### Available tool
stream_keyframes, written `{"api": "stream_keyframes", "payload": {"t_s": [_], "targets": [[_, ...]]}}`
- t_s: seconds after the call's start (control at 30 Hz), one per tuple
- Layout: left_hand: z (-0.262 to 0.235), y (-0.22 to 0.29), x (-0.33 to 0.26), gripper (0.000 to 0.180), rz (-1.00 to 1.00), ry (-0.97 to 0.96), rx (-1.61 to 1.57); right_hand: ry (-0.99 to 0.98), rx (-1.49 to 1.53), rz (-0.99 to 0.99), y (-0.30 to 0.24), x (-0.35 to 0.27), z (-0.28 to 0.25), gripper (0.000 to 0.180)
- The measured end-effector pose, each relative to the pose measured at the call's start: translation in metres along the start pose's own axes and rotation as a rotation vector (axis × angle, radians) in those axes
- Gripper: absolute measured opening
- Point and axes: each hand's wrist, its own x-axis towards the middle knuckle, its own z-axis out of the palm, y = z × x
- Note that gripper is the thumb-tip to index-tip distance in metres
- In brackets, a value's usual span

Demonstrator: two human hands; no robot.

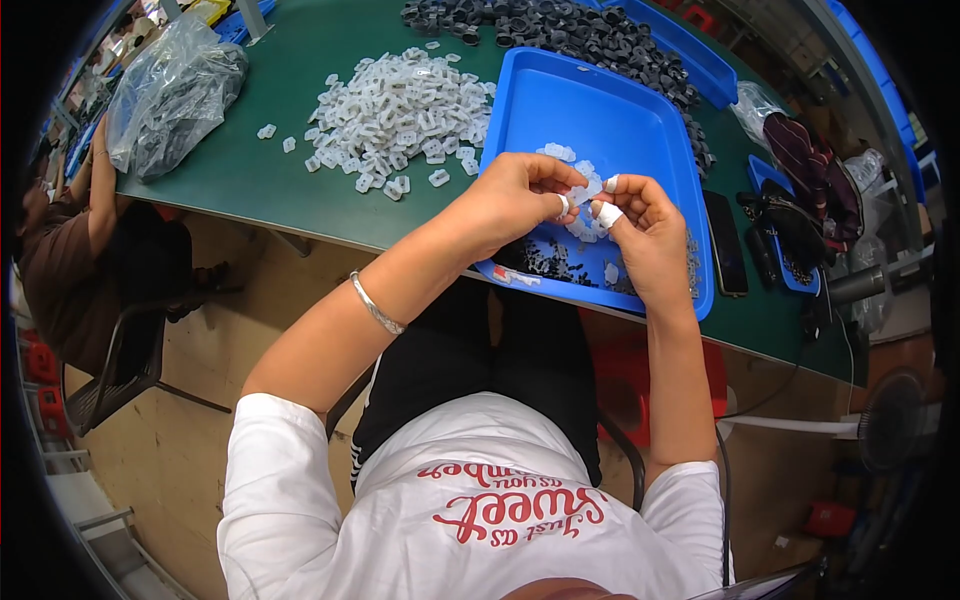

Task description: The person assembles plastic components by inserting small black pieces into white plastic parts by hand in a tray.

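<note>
Above the near part of a blue tray point(535, 110), my left hand point(515, 200) and my right hand point(652, 235) meet, fingers pinched. Between their fingertips is a small translucent white plastic piece point(586, 189), gripped by the left; the right thumb and forefinger, wrapped in white tape, close at its other side. Whatever finer part the right fingers may hold is too small to make out. Several similar white pieces point(557, 152) lie in the tray beneath. Tiny black parts point(548, 262) are scattered along its near edge, and small metallic-looking bits point(693, 265) along its right side.
A large pile of white plastic pieces point(395, 115) spreads left of the tray on the green table point(290, 195). Black parts point(590, 35) are heaped behind. A phone point(725, 243) and dark bag point(795, 222) lie right; a clear plastic bag point(180, 95) and seated person point(75, 240) are left.
</note>
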Motion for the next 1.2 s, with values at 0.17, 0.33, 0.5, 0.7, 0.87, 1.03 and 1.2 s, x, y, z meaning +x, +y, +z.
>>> {"api": "stream_keyframes", "payload": {"t_s": [0.17,0.33,0.5,0.7,0.87,1.03,1.2], "targets": [[0.003,0.001,0.000,0.026,-0.001,0.042,-0.030,0.010,0.015,0.000,-0.002,-0.001,0.002,0.016],[0.007,0.000,0.002,0.019,0.004,0.069,-0.091,0.011,0.016,-0.025,-0.002,-0.002,0.003,0.017],[0.015,0.000,0.000,0.017,-0.006,0.133,-0.186,0.059,0.020,-0.071,-0.003,-0.002,0.006,0.015],[0.026,-0.006,0.002,0.020,0.048,0.149,-0.196,0.117,-0.073,-0.101,0.003,-0.002,0.005,0.014],[0.029,-0.011,0.004,0.019,0.058,0.161,-0.164,0.136,0.033,0.010,0.005,0.001,0.001,0.017],[0.030,-0.010,0.001,0.020,0.109,0.159,-0.086,0.115,0.158,0.093,0.004,0.001,-0.001,0.020],[0.031,-0.009,0.000,0.019,0.180,0.139,-0.080,0.123,0.236,0.086,0.007,0.003,-0.003,0.026]]}}
